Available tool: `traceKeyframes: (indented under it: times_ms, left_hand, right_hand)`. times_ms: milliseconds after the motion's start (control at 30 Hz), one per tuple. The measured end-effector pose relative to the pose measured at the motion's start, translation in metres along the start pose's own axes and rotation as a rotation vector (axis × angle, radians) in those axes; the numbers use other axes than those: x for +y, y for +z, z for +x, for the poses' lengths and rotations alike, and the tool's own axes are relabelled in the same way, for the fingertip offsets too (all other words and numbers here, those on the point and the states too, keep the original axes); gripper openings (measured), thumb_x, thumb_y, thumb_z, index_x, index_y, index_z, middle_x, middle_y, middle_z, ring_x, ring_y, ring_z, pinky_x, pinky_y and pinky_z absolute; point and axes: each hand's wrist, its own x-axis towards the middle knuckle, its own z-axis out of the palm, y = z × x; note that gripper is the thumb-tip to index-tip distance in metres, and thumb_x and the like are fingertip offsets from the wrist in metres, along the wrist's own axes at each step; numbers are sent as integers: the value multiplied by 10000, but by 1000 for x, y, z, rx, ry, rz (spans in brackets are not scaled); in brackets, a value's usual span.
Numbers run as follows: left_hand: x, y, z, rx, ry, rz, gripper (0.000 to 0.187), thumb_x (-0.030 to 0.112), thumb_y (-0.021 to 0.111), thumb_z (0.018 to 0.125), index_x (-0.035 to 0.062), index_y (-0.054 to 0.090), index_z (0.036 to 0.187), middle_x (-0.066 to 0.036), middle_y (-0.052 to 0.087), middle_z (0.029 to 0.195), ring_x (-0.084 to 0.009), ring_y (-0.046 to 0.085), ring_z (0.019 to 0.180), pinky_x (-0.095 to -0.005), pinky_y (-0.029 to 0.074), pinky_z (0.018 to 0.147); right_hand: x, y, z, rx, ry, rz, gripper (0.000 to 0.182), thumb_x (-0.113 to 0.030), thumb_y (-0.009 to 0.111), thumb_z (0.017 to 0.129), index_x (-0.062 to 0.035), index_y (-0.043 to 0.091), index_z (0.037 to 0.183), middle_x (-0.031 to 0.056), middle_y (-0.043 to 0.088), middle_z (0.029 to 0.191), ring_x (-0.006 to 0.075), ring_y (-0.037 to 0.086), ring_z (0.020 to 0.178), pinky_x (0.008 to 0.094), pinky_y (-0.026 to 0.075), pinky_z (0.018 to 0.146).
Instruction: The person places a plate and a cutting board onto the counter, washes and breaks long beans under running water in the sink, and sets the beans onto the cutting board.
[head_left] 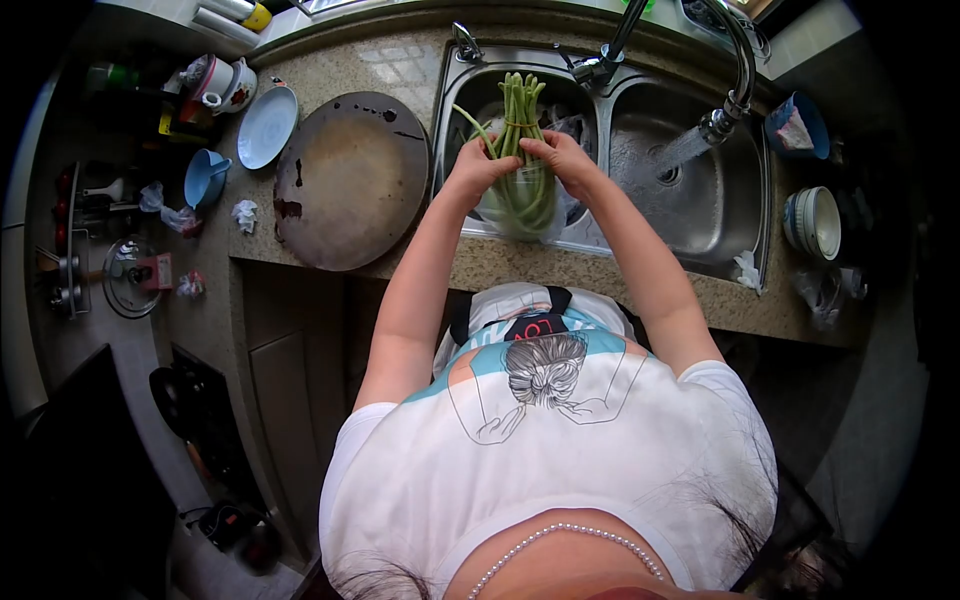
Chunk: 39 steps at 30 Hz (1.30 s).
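A bundle of long green beans (522, 110), tied near its middle and partly wrapped in a clear plastic bag (525, 212), hangs over the left basin of a steel double sink (458, 95). My left hand (480, 165) grips the bundle from the left. My right hand (562, 158) grips it from the right. Both hands close around the same bundle at about the same height.
Water runs from a tall faucet (735, 85) into the right basin (700, 200). A large round wooden board (350, 180) lies left of the sink, with a blue plate (266, 125) and cups beyond it. Stacked bowls (815, 222) stand right of the sink.
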Motion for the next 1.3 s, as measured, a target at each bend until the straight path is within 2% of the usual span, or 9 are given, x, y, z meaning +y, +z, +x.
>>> traceKeyframes:
  times_ms: [200,367,467,567,667,933,1000,1233,1300]
  left_hand:
    - [-9,2,5,46,37,199,302,12,622,679,-9,577,977,-30,609,865,-115,574,787,-248,446,721]
    - [-5,7,3,19,57,271,233,123,635,654,3,602,851,-41,603,751,-117,558,700,-258,436,633]
    - [-22,1,7,-16,-29,343,227,168,621,664,7,606,824,-36,594,728,-120,549,673,-269,436,616]
    - [-52,4,9,5,-61,330,246,221,612,669,13,605,800,-24,579,696,-117,523,614,-279,427,588]
    - [-36,5,0,-35,-152,340,230,207,607,666,18,604,795,-24,572,685,-113,514,611,-273,417,578]
    - [-43,8,-5,-72,-223,364,144,184,581,704,44,587,738,4,540,662,-92,486,587,-246,374,539]
    - [-42,9,-4,-93,-256,351,135,175,576,694,41,585,714,-1,533,644,-100,479,575,-246,368,534]
    - [-39,7,-4,-84,-361,358,78,118,564,649,41,561,666,-12,520,613,-117,476,554,-258,361,524]
    - [-43,1,-13,-53,-380,307,78,87,573,634,33,544,681,-29,528,617,-135,492,548,-262,374,528]
  right_hand:
    - [11,-4,7,35,-29,-146,298,-182,631,784,-15,589,1027,34,612,906,109,545,837,266,423,766]
    - [41,-3,24,346,-360,-473,373,-267,640,726,8,590,975,161,629,887,255,607,845,339,454,744]
    - [44,6,26,469,-322,-523,359,-290,613,746,8,593,944,207,623,880,327,603,860,386,454,749]
    - [53,7,32,547,-247,-454,356,-292,599,753,18,597,928,214,625,866,340,603,847,404,453,742]
    - [79,-7,54,524,-244,-428,359,-291,602,752,21,600,929,225,621,872,347,600,851,406,453,740]
    - [67,-22,54,596,-130,-224,357,-267,609,764,53,596,923,172,633,852,269,604,807,365,452,705]
    - [70,-27,54,559,-120,-364,243,-207,565,832,16,608,917,78,619,818,155,564,719,299,443,643]
    - [83,-50,74,608,-118,-275,227,-197,579,821,15,604,897,79,610,793,167,564,651,315,454,589]
    - [68,-59,62,711,-26,-12,221,-197,589,821,12,591,892,79,602,768,179,572,616,338,463,535]
